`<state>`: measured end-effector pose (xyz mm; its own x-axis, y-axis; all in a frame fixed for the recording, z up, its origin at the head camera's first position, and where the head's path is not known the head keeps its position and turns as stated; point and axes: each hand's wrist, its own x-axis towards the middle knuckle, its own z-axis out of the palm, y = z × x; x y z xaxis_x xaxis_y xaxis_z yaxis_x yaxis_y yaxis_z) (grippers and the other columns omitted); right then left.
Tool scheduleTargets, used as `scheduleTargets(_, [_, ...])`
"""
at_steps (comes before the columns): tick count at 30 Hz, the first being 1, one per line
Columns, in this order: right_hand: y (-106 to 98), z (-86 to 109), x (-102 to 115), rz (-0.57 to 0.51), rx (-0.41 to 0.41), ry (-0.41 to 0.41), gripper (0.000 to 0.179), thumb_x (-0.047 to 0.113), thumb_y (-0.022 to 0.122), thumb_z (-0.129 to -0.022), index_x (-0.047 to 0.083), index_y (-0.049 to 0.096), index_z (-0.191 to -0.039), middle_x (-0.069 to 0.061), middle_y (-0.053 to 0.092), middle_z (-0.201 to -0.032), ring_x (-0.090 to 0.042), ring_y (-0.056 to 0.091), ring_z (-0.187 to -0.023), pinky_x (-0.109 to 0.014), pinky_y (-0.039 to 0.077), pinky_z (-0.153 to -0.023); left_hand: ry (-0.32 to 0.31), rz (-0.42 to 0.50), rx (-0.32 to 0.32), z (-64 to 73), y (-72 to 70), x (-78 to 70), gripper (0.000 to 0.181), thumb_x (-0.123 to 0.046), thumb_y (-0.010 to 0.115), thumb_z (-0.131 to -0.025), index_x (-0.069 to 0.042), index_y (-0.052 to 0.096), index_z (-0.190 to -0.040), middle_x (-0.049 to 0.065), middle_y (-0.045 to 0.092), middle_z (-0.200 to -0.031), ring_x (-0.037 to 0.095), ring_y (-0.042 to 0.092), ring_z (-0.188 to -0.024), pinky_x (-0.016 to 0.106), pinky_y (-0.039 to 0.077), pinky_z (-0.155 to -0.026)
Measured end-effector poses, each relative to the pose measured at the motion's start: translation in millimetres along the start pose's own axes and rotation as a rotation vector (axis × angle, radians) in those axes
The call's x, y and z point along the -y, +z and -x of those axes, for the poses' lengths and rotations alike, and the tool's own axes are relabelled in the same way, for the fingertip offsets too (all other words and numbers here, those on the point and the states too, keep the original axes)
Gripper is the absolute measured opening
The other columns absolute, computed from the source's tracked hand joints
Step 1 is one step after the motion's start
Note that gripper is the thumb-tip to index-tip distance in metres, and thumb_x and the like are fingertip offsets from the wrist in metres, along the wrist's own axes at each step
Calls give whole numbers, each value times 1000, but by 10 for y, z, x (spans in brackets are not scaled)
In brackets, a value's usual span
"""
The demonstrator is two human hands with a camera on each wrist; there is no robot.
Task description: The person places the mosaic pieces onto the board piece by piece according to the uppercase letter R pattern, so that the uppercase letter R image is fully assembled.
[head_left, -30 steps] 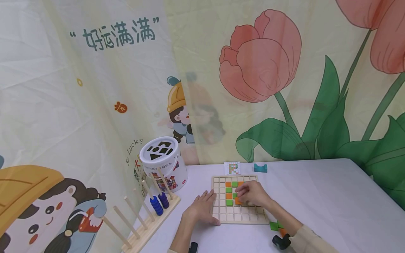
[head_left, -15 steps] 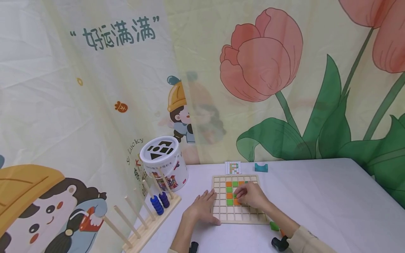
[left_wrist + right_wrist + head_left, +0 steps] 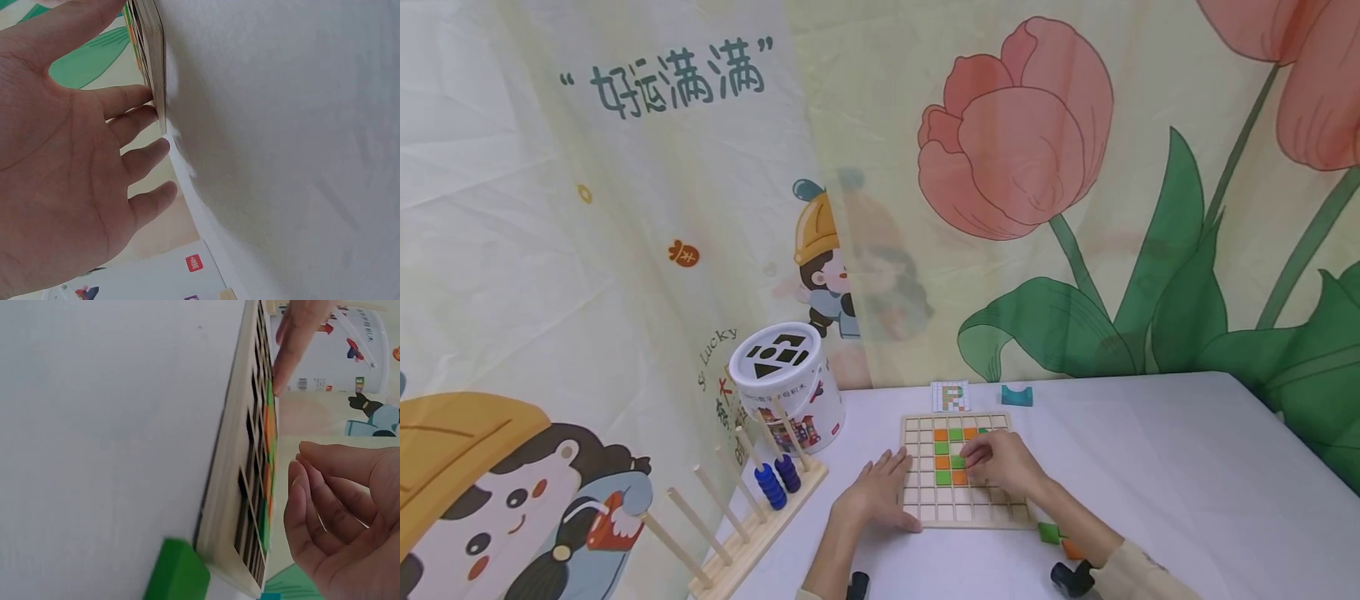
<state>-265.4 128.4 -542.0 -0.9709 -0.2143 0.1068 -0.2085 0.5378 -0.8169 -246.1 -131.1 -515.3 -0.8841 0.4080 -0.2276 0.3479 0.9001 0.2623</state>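
My left hand (image 3: 877,492) lies with fingers spread against the left edge of a wooden grid board (image 3: 925,517); the left wrist view shows fingertips at its side. Orange and green tiles sit in its cells, including an orange tile (image 3: 959,477) and a green tile (image 3: 943,477) side by side in the lowest filled row. Over the board's right half hovers my right hand (image 3: 1006,463), hiding some cells. In the right wrist view its fingers are loosely bent, thumb near the index fingertip, and no tile shows between them.
Loose green (image 3: 1048,532) and orange (image 3: 1073,549) tiles lie by the board's near right corner. Behind it are a pattern card (image 3: 951,397) and a teal block (image 3: 1017,396). A peg rack (image 3: 752,533) with blue beads and a white bucket (image 3: 790,387) stand left.
The orange tile in the lowest filled row, partly under the right fingers before, now lies uncovered in its cell. The right hand has drawn slightly off it; the left hand stays put.
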Motion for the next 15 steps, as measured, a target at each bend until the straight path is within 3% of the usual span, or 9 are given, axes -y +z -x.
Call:
scheduleTargets(9, [-309, 177, 38, 82, -69, 2, 17, 1, 83, -84, 9, 79, -98, 9, 70, -80, -10, 65, -76, -24, 57, -72, 18, -12, -9, -16, 23, 20, 107, -52, 90, -74, -8, 41, -160, 8, 33, -169, 31, 26, -157, 54, 26, -126])
scheduleTargets(15, [-461, 305, 54, 103, -72, 90, 18, 4, 85, -84, 10, 79, -100, 7, 69, -81, -12, 64, -78, -24, 57, -72, 16, -4, -6, -10, 24, 16, 108, -52, 90, -74, -8, 41, -160, 8, 32, -170, 32, 26, -158, 55, 25, -126])
